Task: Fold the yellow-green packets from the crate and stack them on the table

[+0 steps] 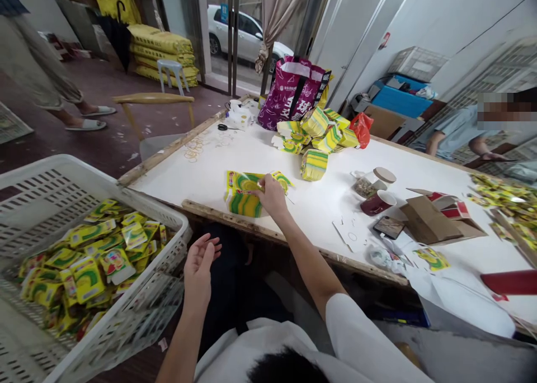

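Observation:
At the table's near edge lies a stack of yellow-and-green printed cartons [244,204], with a loose flat carton [282,177] just behind it. My right hand [272,195] is over the right end of the stack, its fingers pinched together on the top carton; its fingertips are partly hidden. My left hand [203,260] hovers with nothing in it, fingers loosely apart, between the table edge and a white plastic crate [168,226]. Inside that crate are many small filled yellow-green boxes [86,277].
Bundled cartons [314,165] are piled before a purple bag [289,92]. Scissors [226,127] and rubber bands [193,148] lie further left. A mug [377,203], phone [389,227] and cardboard box [432,221] stand right. One person sits across at right; another stands at left.

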`<state>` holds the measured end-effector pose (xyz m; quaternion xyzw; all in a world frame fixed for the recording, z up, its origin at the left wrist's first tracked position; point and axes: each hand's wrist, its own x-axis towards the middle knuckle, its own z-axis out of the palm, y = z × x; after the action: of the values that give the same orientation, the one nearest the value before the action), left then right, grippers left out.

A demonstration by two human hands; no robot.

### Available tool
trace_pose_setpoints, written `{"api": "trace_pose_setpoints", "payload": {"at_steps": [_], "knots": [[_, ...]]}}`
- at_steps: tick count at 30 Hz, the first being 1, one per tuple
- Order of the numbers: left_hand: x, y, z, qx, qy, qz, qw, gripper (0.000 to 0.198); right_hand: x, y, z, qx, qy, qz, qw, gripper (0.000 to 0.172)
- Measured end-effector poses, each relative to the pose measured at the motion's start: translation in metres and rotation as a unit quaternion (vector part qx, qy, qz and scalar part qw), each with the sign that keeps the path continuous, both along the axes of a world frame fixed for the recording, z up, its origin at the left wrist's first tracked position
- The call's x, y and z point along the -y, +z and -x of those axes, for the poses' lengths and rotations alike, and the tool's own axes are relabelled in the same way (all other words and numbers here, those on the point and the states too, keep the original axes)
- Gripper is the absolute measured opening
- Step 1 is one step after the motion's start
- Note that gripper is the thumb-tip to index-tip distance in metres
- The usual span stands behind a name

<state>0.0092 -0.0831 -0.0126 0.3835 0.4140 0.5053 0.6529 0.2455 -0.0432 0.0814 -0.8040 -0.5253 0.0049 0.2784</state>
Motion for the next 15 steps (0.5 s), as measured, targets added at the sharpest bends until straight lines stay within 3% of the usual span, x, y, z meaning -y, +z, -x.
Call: {"api": "trace_pose_setpoints", "payload": {"at_steps": [2, 4, 7, 11, 15], "knots": [[-0.003, 0.003, -0.004, 0.042, -0.020, -0.027, 0.999, 0.061, 0.015, 0.004, 0.018, -0.053, 0.034, -0.040, 0.997, 0.018], [-0.005, 0.010, -0.009, 0.108, -0.009, -0.059, 0.992, 0.065, 0.034, 0.001, 0.044, -0.146, 0.113, -0.063, 0.981, 0.017], [-0.005, 0.027, -0.014, 0.160, 0.032, -0.093, 0.982, 0.063, 0.061, -0.016, 0.087, -0.276, 0.258, -0.009, 0.926, 0.021], [-0.002, 0.045, -0.011, 0.149, 0.059, -0.120, 0.980, 0.050, 0.082, -0.035, 0.124, -0.423, 0.255, -0.027, 0.869, 0.037], [0.002, 0.047, -0.006, 0.128, 0.093, -0.148, 0.976, 0.044, 0.088, -0.035, 0.132, -0.487, 0.255, -0.033, 0.835, 0.047]]}}
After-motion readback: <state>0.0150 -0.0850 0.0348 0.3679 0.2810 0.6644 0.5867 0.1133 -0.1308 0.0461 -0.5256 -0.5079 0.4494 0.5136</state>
